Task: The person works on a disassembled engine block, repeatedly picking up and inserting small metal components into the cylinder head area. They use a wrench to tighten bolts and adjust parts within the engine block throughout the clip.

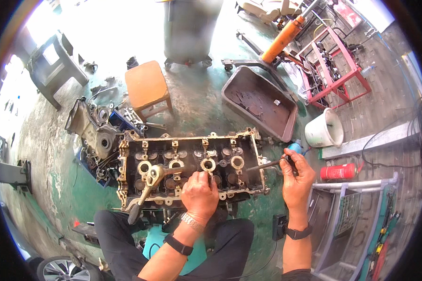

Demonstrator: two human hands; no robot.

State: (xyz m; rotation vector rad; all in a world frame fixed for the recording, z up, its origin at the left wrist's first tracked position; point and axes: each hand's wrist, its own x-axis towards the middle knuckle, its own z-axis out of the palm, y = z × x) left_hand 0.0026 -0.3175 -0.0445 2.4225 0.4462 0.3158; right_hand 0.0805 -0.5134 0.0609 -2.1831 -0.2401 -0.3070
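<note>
Grimy cylinder head (pixel 192 166) flat before the knees, thin dark rod tool (pixel 263 165) at its right end.

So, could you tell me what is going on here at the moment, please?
A person seated over a grimy cylinder head on the workshop floor is working on it bare-handed. The left hand rests on its near side, fingers at a valve pocket. The right hand holds a thin rod-like tool pointing at the head's right end. A lever tool lies across the head.
</note>
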